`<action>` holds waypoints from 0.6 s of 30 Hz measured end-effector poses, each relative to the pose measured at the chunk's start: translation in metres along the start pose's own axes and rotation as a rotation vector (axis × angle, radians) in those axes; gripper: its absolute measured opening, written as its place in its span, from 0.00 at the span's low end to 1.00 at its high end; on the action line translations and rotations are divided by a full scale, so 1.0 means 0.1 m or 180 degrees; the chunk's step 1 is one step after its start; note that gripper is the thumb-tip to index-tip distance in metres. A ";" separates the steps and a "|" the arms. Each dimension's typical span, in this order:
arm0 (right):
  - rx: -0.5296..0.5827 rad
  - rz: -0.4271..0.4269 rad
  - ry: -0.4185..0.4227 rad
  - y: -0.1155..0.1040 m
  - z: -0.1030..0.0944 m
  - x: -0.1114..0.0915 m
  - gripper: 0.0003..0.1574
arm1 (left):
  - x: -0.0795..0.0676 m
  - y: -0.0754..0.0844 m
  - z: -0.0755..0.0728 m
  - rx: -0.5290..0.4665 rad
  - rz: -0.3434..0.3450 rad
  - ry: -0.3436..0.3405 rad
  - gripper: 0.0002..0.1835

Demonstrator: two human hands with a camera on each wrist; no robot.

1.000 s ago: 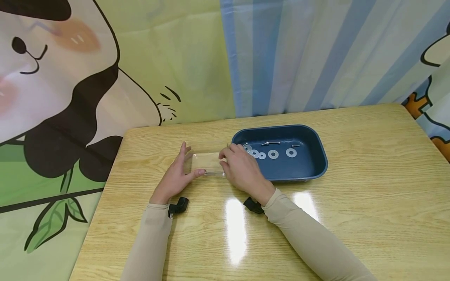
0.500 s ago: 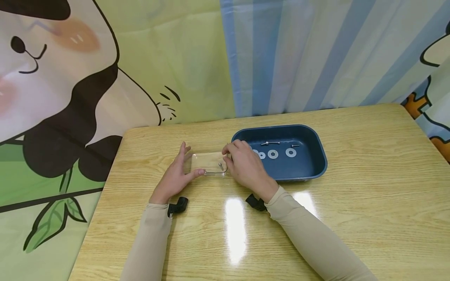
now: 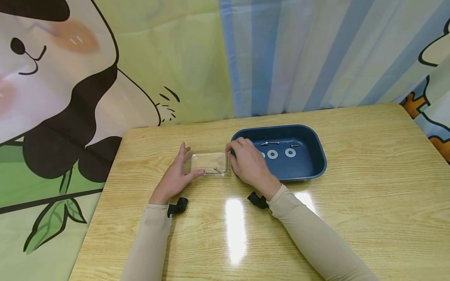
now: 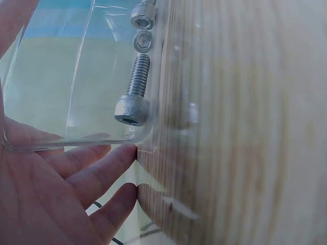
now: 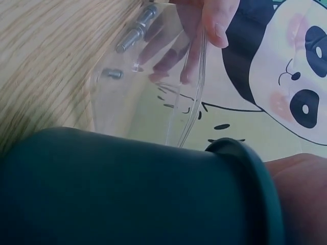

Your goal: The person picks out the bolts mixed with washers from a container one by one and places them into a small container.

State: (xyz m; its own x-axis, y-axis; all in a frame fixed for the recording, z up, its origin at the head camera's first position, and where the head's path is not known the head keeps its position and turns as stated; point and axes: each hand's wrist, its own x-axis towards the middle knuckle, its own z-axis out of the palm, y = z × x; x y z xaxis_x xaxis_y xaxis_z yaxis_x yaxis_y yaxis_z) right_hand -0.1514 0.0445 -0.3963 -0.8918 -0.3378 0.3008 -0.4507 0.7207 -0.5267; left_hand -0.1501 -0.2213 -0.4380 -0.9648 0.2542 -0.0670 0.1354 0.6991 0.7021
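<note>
A clear plastic box [image 3: 211, 153] sits on the table. My left hand [image 3: 174, 177] grips its left end, thumb at the front wall and fingers behind the end. In the left wrist view, silver socket-head screws [image 4: 132, 109] lie along one wall inside the box; one screw [image 3: 216, 169] shows near its front edge from the head. My right hand [image 3: 249, 162] is between the box and the blue tray [image 3: 307, 166], over the tray's left end. Its thumb and forefinger stand slightly apart, with nothing visible between them. In the right wrist view the tray's wall hides most of that hand.
Flat washers [image 3: 272, 154] and several screws [image 3: 270, 143] lie in the blue tray; my right hand covers its left end. Black camera mounts [image 3: 178, 207] are on both wrists. A printed curtain [image 3: 190, 78] hangs behind the table's back edge.
My right hand has moved right and slightly back, from above the box to the tray's left end. A screw that was tilted below its fingers now lies in the box. My left hand stays put.
</note>
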 end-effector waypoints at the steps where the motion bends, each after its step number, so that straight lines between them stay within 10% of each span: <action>1: -0.0005 0.0008 -0.0004 0.00 0.00 0.00 0.07 | 0.00 0.00 0.00 -0.0006 0.0000 0.0001 0.62; 18: 0.0015 0.0215 -0.0082 0.09 -0.04 0.04 0.09 | 0.00 0.00 0.00 0.0004 0.0027 0.0012 0.62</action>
State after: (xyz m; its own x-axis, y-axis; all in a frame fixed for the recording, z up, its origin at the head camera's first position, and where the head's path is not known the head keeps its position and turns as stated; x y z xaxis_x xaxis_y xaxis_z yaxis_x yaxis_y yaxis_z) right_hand -0.1591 0.0524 -0.3968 -0.9209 -0.3040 0.2439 -0.3896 0.7396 -0.5489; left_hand -0.1504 -0.2211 -0.4380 -0.9645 0.2577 -0.0584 0.1440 0.6978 0.7017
